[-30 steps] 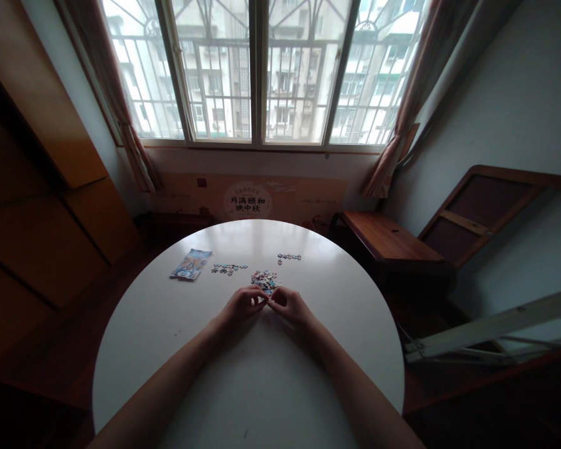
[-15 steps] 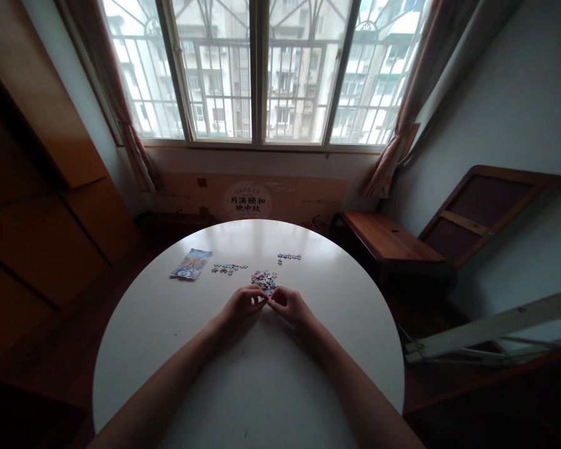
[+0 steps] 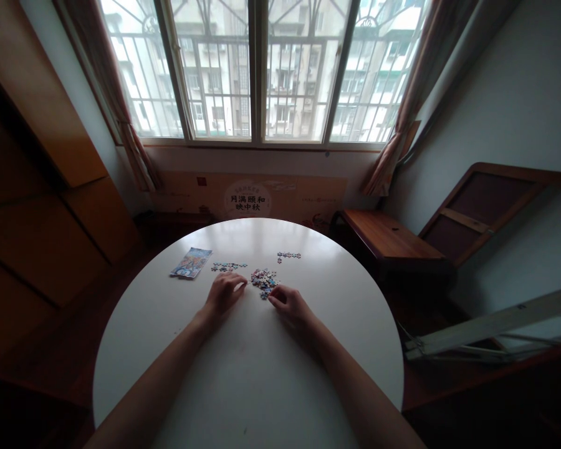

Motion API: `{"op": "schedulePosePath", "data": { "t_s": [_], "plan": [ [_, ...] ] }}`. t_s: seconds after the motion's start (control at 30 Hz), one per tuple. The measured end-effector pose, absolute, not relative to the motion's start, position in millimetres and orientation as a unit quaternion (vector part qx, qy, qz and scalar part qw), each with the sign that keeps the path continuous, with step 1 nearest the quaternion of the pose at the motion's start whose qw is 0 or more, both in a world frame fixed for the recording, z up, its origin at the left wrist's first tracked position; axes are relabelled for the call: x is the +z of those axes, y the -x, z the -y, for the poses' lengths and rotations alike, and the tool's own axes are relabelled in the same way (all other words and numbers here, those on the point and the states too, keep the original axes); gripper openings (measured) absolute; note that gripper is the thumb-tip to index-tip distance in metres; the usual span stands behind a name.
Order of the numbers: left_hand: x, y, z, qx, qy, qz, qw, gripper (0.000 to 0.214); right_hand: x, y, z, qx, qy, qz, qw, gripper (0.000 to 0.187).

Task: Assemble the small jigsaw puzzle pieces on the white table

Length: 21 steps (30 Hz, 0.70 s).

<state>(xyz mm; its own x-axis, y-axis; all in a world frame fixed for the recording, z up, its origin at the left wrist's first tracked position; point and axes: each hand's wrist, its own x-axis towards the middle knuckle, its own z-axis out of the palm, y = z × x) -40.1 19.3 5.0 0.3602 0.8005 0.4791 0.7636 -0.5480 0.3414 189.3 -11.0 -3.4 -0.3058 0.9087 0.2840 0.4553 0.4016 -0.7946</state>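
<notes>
left hand (image 3: 224,292) and right hand (image 3: 287,304), half-curled, flank puzzle pile (image 3: 263,279), well inside table rim (image 3: 386,342); grip unclear.

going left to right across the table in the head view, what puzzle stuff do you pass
picture card → row of joined puzzle pieces → pile of loose pieces → short joined row. The left hand and right hand overlap these, so they are skipped.

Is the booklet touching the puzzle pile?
No, the booklet lies apart to the left, with a row of joined pieces between it and the pile.
</notes>
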Motion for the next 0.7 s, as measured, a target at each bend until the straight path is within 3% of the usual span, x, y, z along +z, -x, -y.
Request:
{"op": "schedulePosePath", "data": {
  "t_s": [0.1,0.7],
  "plan": [
    [7,54,-24,0.288,-0.789,-0.542,-0.032,0.015,-5,-189,10,0.301,0.453,0.752,0.373,0.017],
    [9,29,-6,0.191,-0.740,-0.641,-0.067,0.027,-4,-189,12,0.287,0.455,0.759,0.367,0.015]
  ]
}}
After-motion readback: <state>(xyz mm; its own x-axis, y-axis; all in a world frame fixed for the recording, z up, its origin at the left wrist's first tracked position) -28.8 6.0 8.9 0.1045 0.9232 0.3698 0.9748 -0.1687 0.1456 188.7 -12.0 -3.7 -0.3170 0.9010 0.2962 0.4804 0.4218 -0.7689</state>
